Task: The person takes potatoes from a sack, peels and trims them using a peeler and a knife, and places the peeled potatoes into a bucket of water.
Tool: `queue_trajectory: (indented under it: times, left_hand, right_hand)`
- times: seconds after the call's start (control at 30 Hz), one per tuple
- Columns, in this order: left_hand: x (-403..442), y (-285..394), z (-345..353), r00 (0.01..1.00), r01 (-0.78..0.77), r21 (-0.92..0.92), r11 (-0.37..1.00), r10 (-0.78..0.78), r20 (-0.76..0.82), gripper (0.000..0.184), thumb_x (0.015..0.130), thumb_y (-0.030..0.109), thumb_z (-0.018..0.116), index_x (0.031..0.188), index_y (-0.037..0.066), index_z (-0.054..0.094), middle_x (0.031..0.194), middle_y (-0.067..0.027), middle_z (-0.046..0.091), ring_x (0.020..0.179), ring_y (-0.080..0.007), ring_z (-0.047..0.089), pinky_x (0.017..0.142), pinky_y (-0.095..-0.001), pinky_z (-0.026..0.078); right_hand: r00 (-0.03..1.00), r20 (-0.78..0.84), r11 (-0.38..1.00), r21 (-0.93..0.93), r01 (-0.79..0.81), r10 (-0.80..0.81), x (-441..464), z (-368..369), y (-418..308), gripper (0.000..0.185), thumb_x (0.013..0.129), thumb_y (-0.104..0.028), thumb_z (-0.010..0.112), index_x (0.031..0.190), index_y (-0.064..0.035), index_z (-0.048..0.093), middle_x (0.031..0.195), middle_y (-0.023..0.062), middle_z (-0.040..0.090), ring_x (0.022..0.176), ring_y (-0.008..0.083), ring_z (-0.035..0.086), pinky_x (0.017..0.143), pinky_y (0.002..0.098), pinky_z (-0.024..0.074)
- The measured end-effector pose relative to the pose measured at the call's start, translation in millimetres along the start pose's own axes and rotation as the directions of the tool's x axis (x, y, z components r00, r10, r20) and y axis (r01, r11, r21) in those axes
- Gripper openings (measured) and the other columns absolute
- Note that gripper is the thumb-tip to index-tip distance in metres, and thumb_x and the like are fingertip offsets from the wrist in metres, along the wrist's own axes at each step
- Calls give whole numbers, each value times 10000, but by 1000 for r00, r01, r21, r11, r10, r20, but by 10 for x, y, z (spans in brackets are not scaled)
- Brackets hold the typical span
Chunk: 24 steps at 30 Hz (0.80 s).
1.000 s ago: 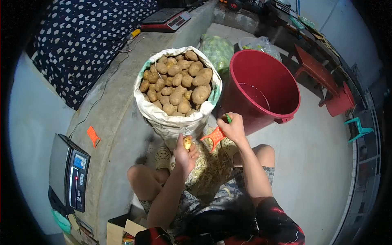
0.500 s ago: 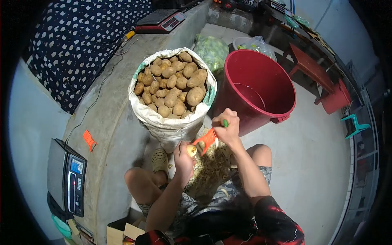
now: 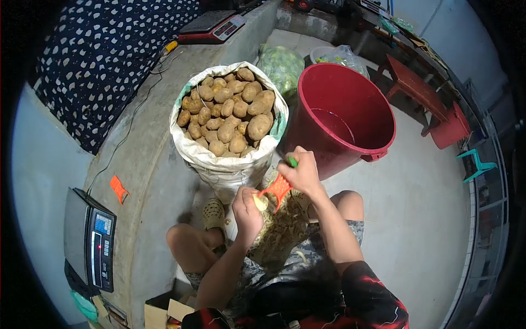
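Note:
A pale, partly peeled potato [image 3: 261,203] is gripped in my left hand [image 3: 247,213], its cut end facing right. My right hand [image 3: 301,171] is wrapped round the green handle of an orange peeler [image 3: 278,189], whose head reaches down to the potato and appears to touch it. Below both hands, a heap of peelings [image 3: 280,227] lies between my legs. Just beyond them stands a white sack [image 3: 219,164] full of unpeeled brown potatoes [image 3: 226,112].
A large red bin [image 3: 339,115] stands right of the sack, with a bag of green vegetables [image 3: 280,68] behind. A second orange peeler [image 3: 118,189] and a digital scale [image 3: 93,241] sit on the left ledge. A red bench [image 3: 413,88] stands farther right.
The peeler has shifted slightly left and its head now meets the potato. The potato is turned a little in my left hand. The whole view has shifted slightly.

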<state>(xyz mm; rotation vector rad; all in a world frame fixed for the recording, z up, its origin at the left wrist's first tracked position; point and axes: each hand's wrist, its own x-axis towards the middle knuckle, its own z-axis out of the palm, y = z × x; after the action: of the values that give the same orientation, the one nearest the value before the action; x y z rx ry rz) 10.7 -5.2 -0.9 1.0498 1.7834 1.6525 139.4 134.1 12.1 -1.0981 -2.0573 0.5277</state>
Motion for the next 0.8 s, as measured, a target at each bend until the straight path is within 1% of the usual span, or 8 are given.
queue_trajectory:
  times: [0.13, 0.3, 0.37, 0.5, 0.53, 0.63, 0.7, 0.8]
  left_hand:
    - [6, -69, -8, 869, 494, -342, 800, -467, 163, 341, 981, 192, 352, 801, 10, 577, 699, -87, 531, 612, -169, 516, 574, -311, 422]
    - [-13, -424, 75, 962, 273, -251, 929, -267, 58, 350, 978, 228, 370, 778, 23, 571, 699, -70, 531, 538, -138, 470, 460, -284, 370]
    - [-22, -384, 87, 983, 185, -224, 957, -183, 29, 356, 978, 242, 376, 771, 29, 571, 696, -64, 530, 517, -128, 453, 417, -273, 340]
    - [35, -176, -21, 798, 595, -471, 652, -550, 247, 304, 978, 262, 392, 827, 62, 563, 686, -45, 532, 491, -113, 450, 364, -258, 309]
    - [30, -175, -29, 721, 670, -560, 488, -607, 333, 251, 977, 259, 403, 859, 93, 550, 666, -26, 518, 443, -97, 419, 353, -246, 304]
    - [-9, -114, 47, 773, 606, -543, 582, -591, 229, 299, 970, 284, 411, 839, 64, 566, 666, -33, 512, 430, -108, 410, 353, -263, 293]
    - [-10, -216, 77, 807, 531, -590, 608, -576, 132, 271, 964, 291, 427, 861, 77, 556, 641, -25, 498, 387, -97, 369, 346, -247, 252]
    - [26, -249, -104, 660, 740, -568, 360, -551, 510, 270, 972, 309, 411, 959, 85, 562, 603, -16, 465, 419, -113, 362, 364, -267, 239]
  right_hand:
    - [984, -5, 984, 33, -177, 178, 78, -54, 81, 289, 654, -274, 694, 652, 9, 634, 604, 184, 492, 603, 363, 538, 598, 478, 416]
    - [988, -16, 987, -32, 155, -155, -13, -111, -220, 314, 662, -286, 692, 647, 19, 617, 611, 183, 491, 575, 359, 521, 575, 451, 418]
    - [1000, -21, 1000, 13, -1, 1, 37, 7, -2, 317, 659, -281, 692, 637, 23, 606, 609, 181, 487, 567, 357, 512, 568, 452, 411]
    - [976, 21, 961, 171, -216, 215, 26, 86, 183, 323, 650, -265, 698, 619, 34, 579, 608, 180, 482, 549, 350, 492, 548, 452, 393]
    - [994, 32, 984, 141, -112, 108, -2, 41, 47, 308, 636, -256, 707, 617, 26, 584, 608, 173, 481, 558, 338, 495, 548, 449, 391]
    - [940, -151, 951, -4, 309, -306, -1, -50, -225, 204, 626, -160, 680, 582, -2, 559, 584, 123, 463, 551, 251, 465, 521, 377, 340]
    - [972, -135, 981, -36, 191, -194, 34, 40, 55, 193, 617, -157, 688, 586, -7, 570, 586, 118, 473, 555, 252, 474, 524, 378, 344]
    - [997, -66, 998, 59, -31, 35, 57, 46, 194, 226, 583, -214, 721, 610, -26, 598, 617, 108, 492, 629, 275, 502, 602, 390, 362]
